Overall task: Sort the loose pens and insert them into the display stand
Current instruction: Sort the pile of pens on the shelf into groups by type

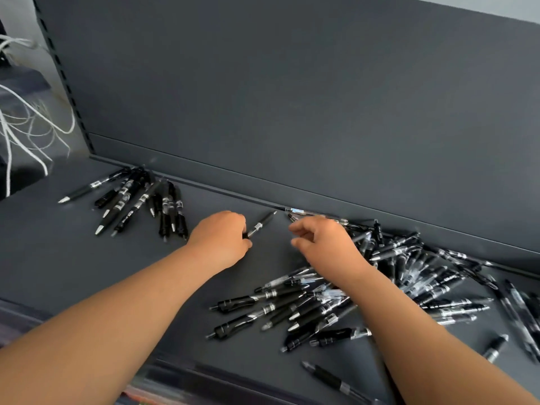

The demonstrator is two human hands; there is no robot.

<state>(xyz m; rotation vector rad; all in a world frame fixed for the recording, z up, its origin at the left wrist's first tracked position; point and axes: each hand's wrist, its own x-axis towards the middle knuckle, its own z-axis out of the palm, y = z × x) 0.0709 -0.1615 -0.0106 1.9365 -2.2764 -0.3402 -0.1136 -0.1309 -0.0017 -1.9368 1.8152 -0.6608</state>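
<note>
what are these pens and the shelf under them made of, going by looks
Pens: likely plastic, glossy black and clear barrels with glints; the grips look matte, maybe rubber; silvery tips could be metal. Shelf: dark grey, matte and smooth, probably painted metal, though laminate is possible.

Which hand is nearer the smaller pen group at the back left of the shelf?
Left. The left hand, gripping a single pen, sits just right of the smaller group; the right hand is farther right, at the large pile edge.
</note>
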